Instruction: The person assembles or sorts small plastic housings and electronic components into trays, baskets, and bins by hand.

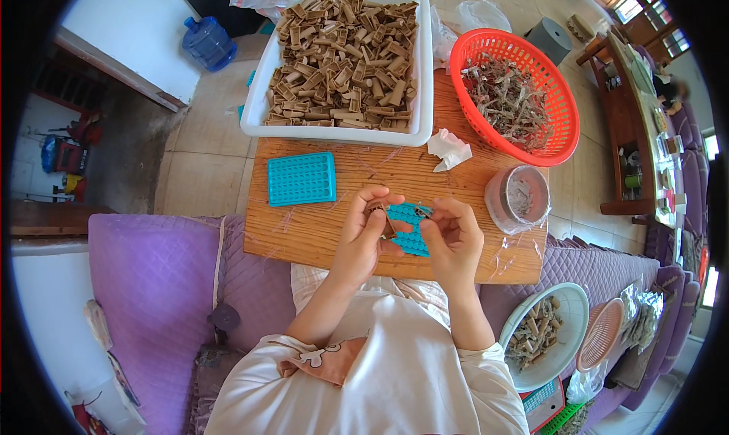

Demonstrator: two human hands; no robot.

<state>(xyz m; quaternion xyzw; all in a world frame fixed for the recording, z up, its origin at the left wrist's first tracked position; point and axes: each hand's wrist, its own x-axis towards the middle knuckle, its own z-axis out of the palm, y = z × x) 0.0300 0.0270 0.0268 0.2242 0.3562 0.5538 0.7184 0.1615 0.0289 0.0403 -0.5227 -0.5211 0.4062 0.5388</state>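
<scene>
Above the wooden table, my left hand [357, 237] is closed on a small brown trough-shaped piece [388, 228], gripped between thumb and fingers. Just across from it, my right hand [458, 245] pinches a tiny dark, shiny part [423, 212], too small to name. Beneath both hands lies a blue tray with rows of small cells [411, 243], partly hidden by them. A second blue celled tray [302, 180] sits farther left. Many similar brown pieces [349, 59] fill a white plastic tub [422, 78] at the far side.
A red basket [563, 124] of shredded scraps stands at the far right, beside a clear plastic-wrapped tub [507, 204]. Crumpled tissue [449, 149] lies on the wooden table [304, 237]. At right, a pale green basin [577, 302] holds more brown pieces on the purple sofa [607, 268].
</scene>
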